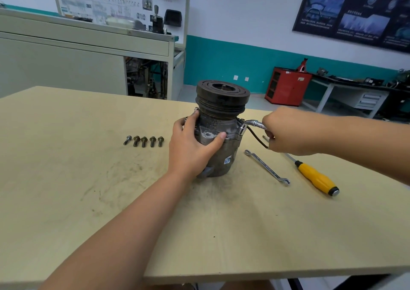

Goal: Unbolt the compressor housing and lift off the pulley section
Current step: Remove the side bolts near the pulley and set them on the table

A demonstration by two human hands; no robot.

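The grey, grimy compressor [219,159] stood upright mid-way across the pale wooden table [66,179], with its dark, grooved pulley section [223,94] seated on top. My left hand [190,147] was curled round the housing just below the pulley, and my right hand [286,132] gripped the handle of a bent chrome socket wrench [248,124] set on the housing's right flange. Five loose bolts [144,141] lay in a row to the left.
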